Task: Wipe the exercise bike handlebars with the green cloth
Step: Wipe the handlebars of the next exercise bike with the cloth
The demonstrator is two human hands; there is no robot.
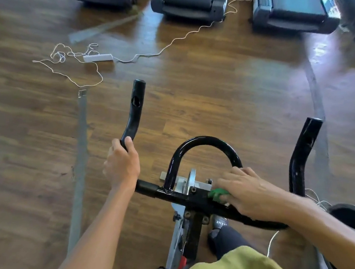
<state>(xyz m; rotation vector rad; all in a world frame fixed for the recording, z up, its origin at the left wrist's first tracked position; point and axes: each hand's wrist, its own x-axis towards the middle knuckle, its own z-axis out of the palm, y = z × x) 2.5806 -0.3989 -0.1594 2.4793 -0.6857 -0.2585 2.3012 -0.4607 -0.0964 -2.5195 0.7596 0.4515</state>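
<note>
Head view, one frame, slight motion blur at the edges.

Left hand [122, 163]: yours is wrapped round the lower bend of the left horn [135, 108] of the glossy black tubular metal handlebars [173, 192]. Fingers are curled over the tube, the thumb lies on the near side, and the grip is closed on the bar.

Right hand [249, 190]: it lies palm down on the straight cross tube, just right of the bolted centre clamp [191, 190]. The fingers are bent over a small crumpled green cloth [218, 194] and hold it against the tube. Only the left end of the cloth shows, poking out past your fingertips. Your thumb is hidden.

Handlebar layout: a black centre loop [203, 141] rises from the cross tube between your two hands. The right horn [304, 150] stands free, apart from your right hand.

Below: a dark legging knee [227, 235] shows under the cross tube, and a yellow-green shirt hem [228, 266] sits at the bottom edge.

Surroundings: brown wood-plank floor [211, 87] with grey tape strips [79, 165]. A white power strip [97, 58] lies on the floor well ahead of the bike, with a thin white cord [184, 36] trailing toward the treadmills. The rear ends of three black treadmills [192, 0] line the top of the frame.
</note>
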